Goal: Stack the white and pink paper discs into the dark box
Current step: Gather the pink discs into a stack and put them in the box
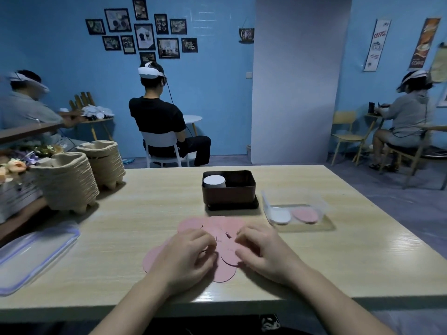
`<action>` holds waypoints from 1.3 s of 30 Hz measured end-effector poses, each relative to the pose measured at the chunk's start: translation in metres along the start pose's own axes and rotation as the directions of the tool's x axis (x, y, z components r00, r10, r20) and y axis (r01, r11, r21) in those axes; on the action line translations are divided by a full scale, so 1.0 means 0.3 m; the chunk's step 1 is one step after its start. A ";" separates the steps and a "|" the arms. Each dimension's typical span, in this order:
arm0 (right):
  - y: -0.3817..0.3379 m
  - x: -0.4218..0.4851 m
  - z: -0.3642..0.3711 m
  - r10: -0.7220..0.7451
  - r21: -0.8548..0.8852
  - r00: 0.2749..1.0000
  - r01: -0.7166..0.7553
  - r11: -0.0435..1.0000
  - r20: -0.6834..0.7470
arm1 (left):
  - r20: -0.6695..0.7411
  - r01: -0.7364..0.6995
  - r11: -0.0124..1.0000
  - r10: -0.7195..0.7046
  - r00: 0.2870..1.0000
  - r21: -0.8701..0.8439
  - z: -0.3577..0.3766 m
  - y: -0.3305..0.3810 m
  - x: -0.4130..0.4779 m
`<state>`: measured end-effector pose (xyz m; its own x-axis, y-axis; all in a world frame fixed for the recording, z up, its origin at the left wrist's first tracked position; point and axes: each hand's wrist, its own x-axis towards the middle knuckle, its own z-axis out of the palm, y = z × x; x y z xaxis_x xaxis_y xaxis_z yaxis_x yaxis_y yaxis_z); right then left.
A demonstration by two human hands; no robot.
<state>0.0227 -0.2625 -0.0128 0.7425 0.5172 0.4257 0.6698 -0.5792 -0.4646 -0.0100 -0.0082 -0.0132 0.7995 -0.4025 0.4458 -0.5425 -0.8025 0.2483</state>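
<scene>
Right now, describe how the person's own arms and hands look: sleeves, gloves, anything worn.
Bare left hand and bare right hand: no gloves, and no rings, watch or wristband show. Both forearms are uncovered to the picture's edge; no sleeve shows.

A pale wooden table [145,213] filled the foreground. On its left end stood two stacks of moulded pulp trays [65,182], one behind the other, with artificial flowers [17,165] just beyond them at the frame's edge. A clear plastic lid [36,255] lay flat near the table's left edge. Behind, a person in black [157,117] sat on a white chair [164,151], facing a blue wall hung with framed pictures [142,32]. A white pillar [297,81] stood to the right, with two hanging posters [377,44] beyond it.
</scene>
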 end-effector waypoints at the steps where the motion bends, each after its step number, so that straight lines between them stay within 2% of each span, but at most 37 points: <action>1: -0.005 -0.014 -0.005 -0.004 -0.004 0.999 0.004 1.000 0.042 | 0.014 -0.007 1.000 0.007 1.000 0.009 0.000 0.005 -0.010; 5: -0.009 -0.044 -0.035 -0.005 -0.043 0.988 0.012 0.999 0.157 | 0.107 -0.004 0.999 -0.002 0.994 0.053 -0.011 0.026 -0.029; 9: -0.006 -0.027 -0.051 0.002 -0.038 0.985 0.005 0.999 0.175 | 0.115 -0.003 0.999 -0.002 0.993 0.040 -0.019 0.024 -0.020; 14: 0.007 -0.003 -0.031 -0.006 -0.038 0.989 0.012 0.999 0.149 | 0.086 -0.020 0.999 0.017 0.996 0.029 -0.014 -0.004 -0.004; 20: 0.016 -0.015 -0.017 -0.011 -0.040 0.997 0.015 0.999 0.079 | 0.117 -0.030 0.999 0.028 0.993 0.019 -0.007 -0.005 -0.004; 33: 0.037 -0.028 -0.023 0.073 0.030 0.996 -0.072 0.997 -0.043 | 0.069 -0.069 0.997 0.070 0.995 -0.016 -0.025 -0.003 0.015; 39: 0.042 -0.030 -0.014 0.092 0.030 0.995 -0.091 0.995 -0.048 | 0.015 0.008 1.000 -0.008 1.000 -0.005 -0.078 -0.080 -0.017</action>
<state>0.0245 -0.2770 -0.0190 0.8000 0.4304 0.4180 0.5993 -0.6048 -0.5244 -0.0071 0.0233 -0.0012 0.8073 -0.4027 0.4313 -0.5376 -0.8033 0.2563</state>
